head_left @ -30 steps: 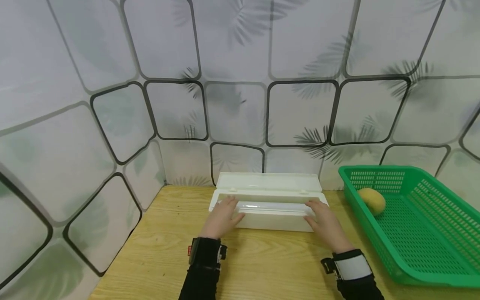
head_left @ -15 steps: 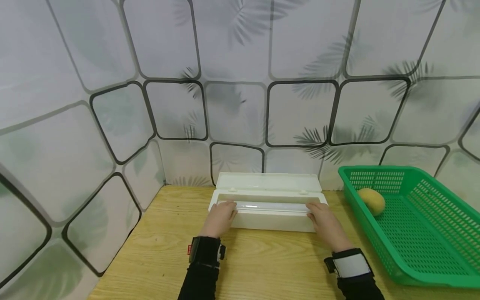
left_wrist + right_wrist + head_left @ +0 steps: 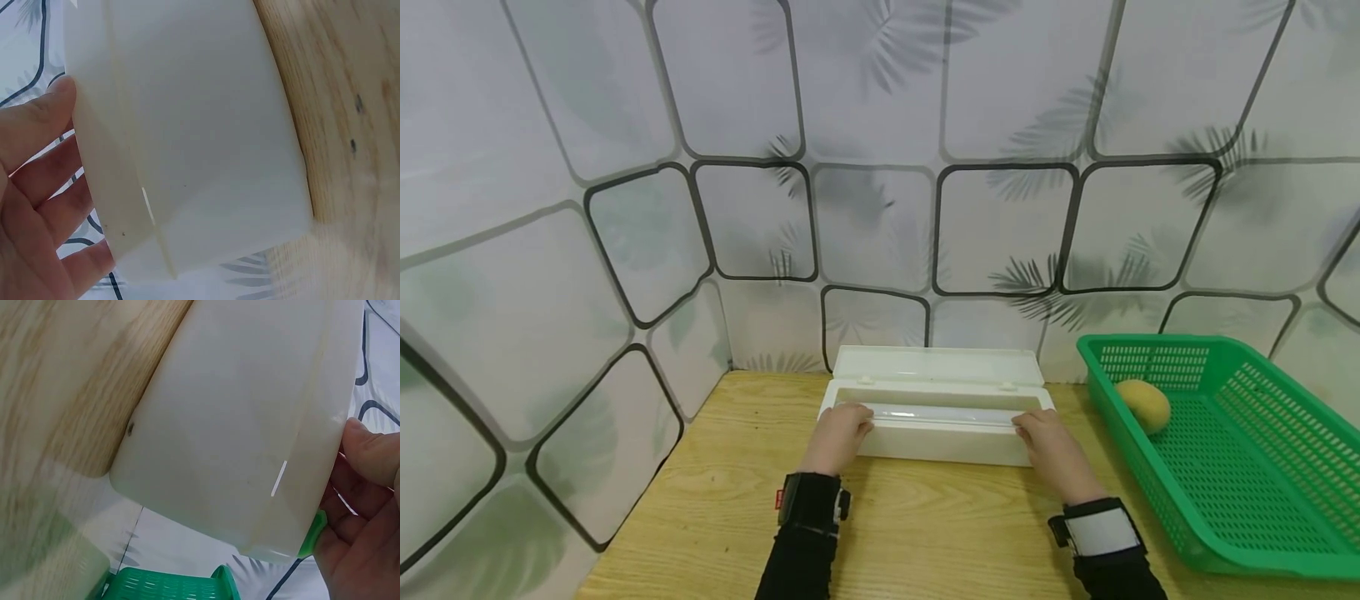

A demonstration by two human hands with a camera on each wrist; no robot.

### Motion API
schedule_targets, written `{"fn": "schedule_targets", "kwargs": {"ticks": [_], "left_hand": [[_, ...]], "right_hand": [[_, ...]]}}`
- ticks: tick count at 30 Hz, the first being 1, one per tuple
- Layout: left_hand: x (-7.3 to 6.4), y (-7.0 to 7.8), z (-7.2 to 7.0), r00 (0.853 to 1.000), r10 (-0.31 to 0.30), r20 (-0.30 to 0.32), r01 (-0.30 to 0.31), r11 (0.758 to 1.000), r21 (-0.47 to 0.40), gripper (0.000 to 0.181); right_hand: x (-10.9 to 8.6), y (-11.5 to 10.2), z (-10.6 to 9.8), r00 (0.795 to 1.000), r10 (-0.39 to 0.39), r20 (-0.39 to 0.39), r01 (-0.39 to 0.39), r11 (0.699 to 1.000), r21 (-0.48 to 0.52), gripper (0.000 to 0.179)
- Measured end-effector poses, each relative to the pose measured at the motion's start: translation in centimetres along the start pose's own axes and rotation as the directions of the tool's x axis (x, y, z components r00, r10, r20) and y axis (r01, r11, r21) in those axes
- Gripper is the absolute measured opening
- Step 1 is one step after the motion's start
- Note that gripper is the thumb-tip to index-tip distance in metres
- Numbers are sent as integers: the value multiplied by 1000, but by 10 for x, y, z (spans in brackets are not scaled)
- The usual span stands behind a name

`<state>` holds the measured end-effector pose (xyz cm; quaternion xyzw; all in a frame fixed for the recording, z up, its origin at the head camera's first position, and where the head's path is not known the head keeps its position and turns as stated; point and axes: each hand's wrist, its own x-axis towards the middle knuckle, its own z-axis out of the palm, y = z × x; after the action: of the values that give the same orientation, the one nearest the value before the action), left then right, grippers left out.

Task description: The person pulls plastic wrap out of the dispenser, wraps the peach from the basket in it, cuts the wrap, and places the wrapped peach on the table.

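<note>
A long white plastic box [image 3: 940, 446] stands on the table with its hinged lid [image 3: 936, 364] tipped back against the wall. Along its front top edge runs a glossy clear strip [image 3: 943, 414]. My left hand [image 3: 837, 437] grips the front rim near the left end, thumb at the edge and fingers curled over behind it. At the right end my right hand [image 3: 1051, 446] pinches the same rim; in the right wrist view a small green piece [image 3: 314, 534] shows between its fingers and the box. The fingertips are partly hidden behind the rim.
A green perforated basket [image 3: 1195, 533] stands on the right of the wooden table [image 3: 940, 533], holding a round yellowish fruit [image 3: 1144, 406] against its left wall. Close behind the box rises a patterned wall [image 3: 872, 225], which also closes in the left side.
One second ago both hands had their fingers spread and thumbs apart over the box's front edge. The thumbs have since closed in on the rim. Box and basket stay in place.
</note>
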<state>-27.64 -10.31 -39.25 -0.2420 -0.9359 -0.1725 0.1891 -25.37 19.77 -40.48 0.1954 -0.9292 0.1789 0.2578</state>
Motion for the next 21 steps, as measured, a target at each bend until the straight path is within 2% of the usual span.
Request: {"fn": "schedule_targets", "kwargs": {"ticks": [8,14,21], "left_hand": [[0,-2,2,999,-2,-48,0,999,-46,10],[1,-3,3,996,-68,-52,62,992,-108,9],[3,-2,4,985,-159,-64,146,975,-170,8]], "right_hand": [[1,0,2,999,33,-42,-31,998,49,5],[2,-1,4,996,61,-61,-58,997,51,5],[2,0,6,994,64,-89,-62,998,25,7]]}}
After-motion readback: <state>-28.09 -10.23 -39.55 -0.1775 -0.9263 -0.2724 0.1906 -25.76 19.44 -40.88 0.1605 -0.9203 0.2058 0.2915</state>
